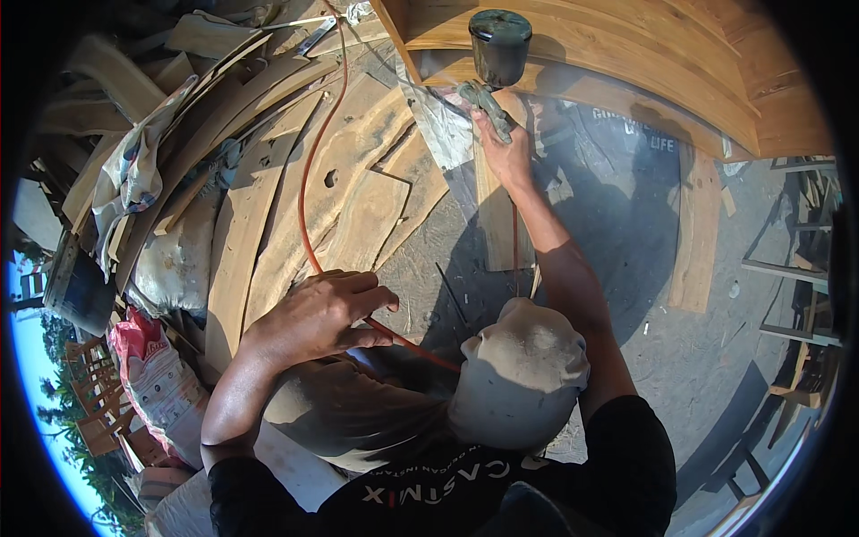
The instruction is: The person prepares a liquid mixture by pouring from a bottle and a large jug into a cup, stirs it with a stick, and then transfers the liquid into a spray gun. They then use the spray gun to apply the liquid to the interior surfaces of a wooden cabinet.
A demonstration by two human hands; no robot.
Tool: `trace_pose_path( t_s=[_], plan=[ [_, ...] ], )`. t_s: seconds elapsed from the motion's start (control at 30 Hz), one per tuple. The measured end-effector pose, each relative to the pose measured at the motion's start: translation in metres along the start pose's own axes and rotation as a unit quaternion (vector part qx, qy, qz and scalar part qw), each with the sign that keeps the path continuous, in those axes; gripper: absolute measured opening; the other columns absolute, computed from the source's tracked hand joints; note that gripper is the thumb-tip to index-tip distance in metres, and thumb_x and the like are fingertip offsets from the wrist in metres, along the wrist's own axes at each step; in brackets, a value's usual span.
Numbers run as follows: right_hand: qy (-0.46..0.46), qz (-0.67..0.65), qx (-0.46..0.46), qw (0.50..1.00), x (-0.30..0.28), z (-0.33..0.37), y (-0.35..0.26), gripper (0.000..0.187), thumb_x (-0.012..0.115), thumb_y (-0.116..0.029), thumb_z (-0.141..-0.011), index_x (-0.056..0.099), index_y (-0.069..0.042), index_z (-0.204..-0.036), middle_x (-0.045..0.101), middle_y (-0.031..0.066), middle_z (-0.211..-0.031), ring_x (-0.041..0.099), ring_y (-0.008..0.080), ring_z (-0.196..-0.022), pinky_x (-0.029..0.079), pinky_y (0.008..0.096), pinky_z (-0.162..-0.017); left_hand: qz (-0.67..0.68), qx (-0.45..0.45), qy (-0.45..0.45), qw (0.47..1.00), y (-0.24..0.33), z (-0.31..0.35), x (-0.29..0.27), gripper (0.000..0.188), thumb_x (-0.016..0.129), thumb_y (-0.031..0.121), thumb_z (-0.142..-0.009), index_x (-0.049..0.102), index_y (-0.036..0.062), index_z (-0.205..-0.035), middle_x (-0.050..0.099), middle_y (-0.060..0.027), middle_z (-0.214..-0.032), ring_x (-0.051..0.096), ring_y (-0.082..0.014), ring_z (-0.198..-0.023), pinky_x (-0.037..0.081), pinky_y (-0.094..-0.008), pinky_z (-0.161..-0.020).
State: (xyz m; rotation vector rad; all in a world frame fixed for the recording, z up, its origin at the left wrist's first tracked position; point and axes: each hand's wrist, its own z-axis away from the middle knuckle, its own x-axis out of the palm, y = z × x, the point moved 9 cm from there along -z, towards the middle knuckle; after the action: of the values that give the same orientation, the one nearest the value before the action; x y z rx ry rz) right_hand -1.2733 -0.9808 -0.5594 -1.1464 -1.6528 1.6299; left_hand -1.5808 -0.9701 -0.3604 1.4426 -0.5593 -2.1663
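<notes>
My right hand (506, 148) reaches forward and grips a spray gun (477, 95) by its handle. A dark, round paint cup (499, 54) sits on top of the gun, close to the wooden furniture piece (626, 49). Faint haze hangs near the cup. Over my bent knee, my left hand (327, 309) curls loosely round an orange air hose (310, 237), which comes out between thumb and fingers and runs toward my lap. The palm is hidden. A thin reddish hose (515, 246) hangs below my right wrist.
Wooden boards (358, 170) lie on the ground at the left, beside a heap of offcuts (116, 80). A printed sack (161, 376) and stacked chairs (100, 394) stand farther left. At the right are a loose plank (693, 233) and wooden frames (796, 277).
</notes>
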Motion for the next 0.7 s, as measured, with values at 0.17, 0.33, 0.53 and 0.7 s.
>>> trace_pose_path(
  t_s=[0.17,0.33,0.53,0.7],
  plan=[
    [0.000,0.011,-0.064,0.998,0.009,-0.011,-0.023,0.045,0.074,-0.044,-0.103,0.078,0.001,-0.103,0.072,0.0069,-0.074,0.064,0.0152,-0.068,0.052,0.0361,-0.067,0.000,-0.016,0.008,1.000,-0.001,0.005,-0.002,0.043,0.084,0.035,-0.090,0.072,0.0059,-0.119,0.068,-0.0097,-0.095,0.071,-0.0318,-0.092,0.054,-0.0459,-0.082],
    [-0.010,0.009,-0.049,0.999,0.019,-0.006,-0.025,0.042,0.073,-0.044,-0.103,0.077,-0.003,-0.111,0.076,0.0215,-0.085,0.073,0.0347,-0.074,0.055,0.0420,-0.070,0.004,-0.009,0.004,1.000,0.000,0.002,-0.001,0.044,0.084,0.035,-0.090,0.071,0.0058,-0.120,0.068,-0.0103,-0.096,0.071,-0.0323,-0.093,0.054,-0.0460,-0.082],
    [-0.010,0.052,-0.040,0.998,0.001,-0.002,-0.035,0.048,0.072,-0.048,-0.103,0.077,-0.001,-0.112,0.075,0.0240,-0.086,0.075,0.0397,-0.080,0.056,0.0446,-0.071,0.003,-0.003,0.003,1.000,0.000,-0.003,-0.001,0.045,0.084,0.036,-0.090,0.072,0.0046,-0.120,0.069,-0.0114,-0.097,0.072,-0.0335,-0.093,0.055,-0.0466,-0.083],
    [-0.021,0.023,-0.038,0.999,-0.007,-0.004,-0.051,0.045,0.074,-0.046,-0.102,0.078,-0.001,-0.107,0.074,0.0146,-0.079,0.069,0.0242,-0.070,0.054,0.0412,-0.069,0.003,-0.014,-0.019,1.000,-0.001,-0.008,-0.001,0.046,0.083,0.036,-0.091,0.070,0.0048,-0.122,0.071,-0.0117,-0.103,0.073,-0.0349,-0.097,0.057,-0.0479,-0.084]
  ],
)
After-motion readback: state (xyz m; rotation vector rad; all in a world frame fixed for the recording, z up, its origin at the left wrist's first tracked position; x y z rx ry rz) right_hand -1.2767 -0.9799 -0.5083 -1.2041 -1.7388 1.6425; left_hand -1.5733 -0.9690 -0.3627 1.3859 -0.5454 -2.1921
